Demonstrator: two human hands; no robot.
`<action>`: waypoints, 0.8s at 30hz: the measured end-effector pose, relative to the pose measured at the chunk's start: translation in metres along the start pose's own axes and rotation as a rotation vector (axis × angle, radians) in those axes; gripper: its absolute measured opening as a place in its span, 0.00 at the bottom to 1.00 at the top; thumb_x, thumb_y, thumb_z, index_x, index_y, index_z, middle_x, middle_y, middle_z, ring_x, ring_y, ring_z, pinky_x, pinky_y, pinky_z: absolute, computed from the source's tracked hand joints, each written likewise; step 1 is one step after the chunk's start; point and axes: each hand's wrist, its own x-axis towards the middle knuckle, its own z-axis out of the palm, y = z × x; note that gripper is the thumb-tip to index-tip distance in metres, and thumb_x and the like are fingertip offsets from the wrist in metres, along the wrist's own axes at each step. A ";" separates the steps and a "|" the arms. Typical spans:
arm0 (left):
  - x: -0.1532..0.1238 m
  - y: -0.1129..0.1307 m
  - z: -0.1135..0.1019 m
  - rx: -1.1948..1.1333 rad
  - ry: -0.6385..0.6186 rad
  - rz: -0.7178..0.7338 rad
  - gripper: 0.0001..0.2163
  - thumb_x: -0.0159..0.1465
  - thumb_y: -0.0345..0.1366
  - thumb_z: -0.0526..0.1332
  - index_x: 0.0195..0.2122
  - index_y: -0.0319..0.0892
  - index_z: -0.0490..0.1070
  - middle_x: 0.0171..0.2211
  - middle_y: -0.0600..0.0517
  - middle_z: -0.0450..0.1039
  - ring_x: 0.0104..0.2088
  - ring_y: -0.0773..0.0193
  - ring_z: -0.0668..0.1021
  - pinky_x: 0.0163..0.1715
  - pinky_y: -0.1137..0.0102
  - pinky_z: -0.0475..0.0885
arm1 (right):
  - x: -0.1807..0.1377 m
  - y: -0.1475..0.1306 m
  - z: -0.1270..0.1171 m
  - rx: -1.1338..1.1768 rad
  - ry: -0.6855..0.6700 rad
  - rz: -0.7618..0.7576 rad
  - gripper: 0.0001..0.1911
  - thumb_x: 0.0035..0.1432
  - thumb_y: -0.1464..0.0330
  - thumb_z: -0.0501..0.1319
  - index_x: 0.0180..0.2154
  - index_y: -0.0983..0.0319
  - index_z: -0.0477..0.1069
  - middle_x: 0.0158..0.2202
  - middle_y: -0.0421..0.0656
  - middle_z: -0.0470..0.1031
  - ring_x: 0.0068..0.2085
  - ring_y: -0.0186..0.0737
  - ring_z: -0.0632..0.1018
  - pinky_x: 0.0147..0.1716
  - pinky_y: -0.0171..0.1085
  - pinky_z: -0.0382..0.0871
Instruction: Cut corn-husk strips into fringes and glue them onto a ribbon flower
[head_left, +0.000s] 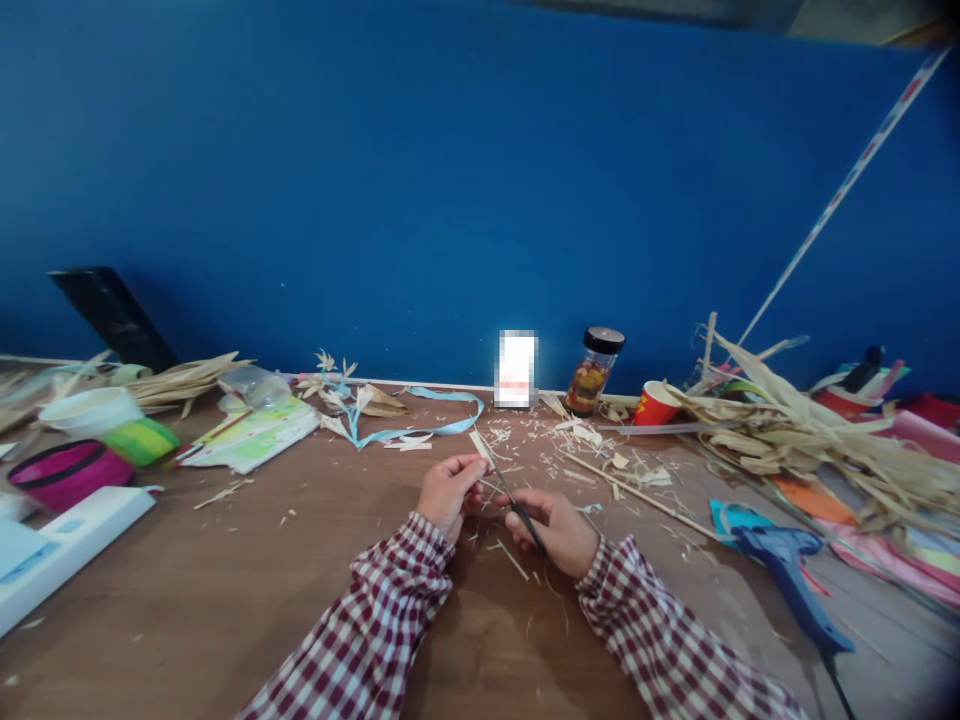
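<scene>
My left hand point(450, 490) is closed in a pinch on a small pale strip of dry husk point(480, 445) that sticks up from the fingers. My right hand point(559, 528) is closed round a pair of dark-handled scissors point(517, 505), whose blades point up and left to the strip. Both hands rest low over the brown wooden table point(225, 590), near its middle. Both sleeves are red-and-white check. Small husk scraps point(517, 435) lie scattered just beyond the hands.
A blue glue gun point(787, 565) lies to the right, behind it a heap of dry husks point(810, 430) on coloured sheets. A red paper cup point(656, 403), a black-lidded jar point(594, 370) and a light-blue ribbon point(420, 425) sit near the blue wall. Bowls point(90, 445) and a white box point(60, 550) stand left.
</scene>
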 end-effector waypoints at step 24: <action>0.000 0.001 0.000 0.009 0.006 -0.008 0.11 0.43 0.34 0.67 0.26 0.35 0.71 0.21 0.52 0.72 0.15 0.77 0.66 0.13 0.81 0.61 | 0.001 0.003 0.001 0.000 0.016 -0.008 0.15 0.47 0.62 0.61 0.38 0.60 0.70 0.18 0.35 0.65 0.18 0.30 0.66 0.19 0.30 0.60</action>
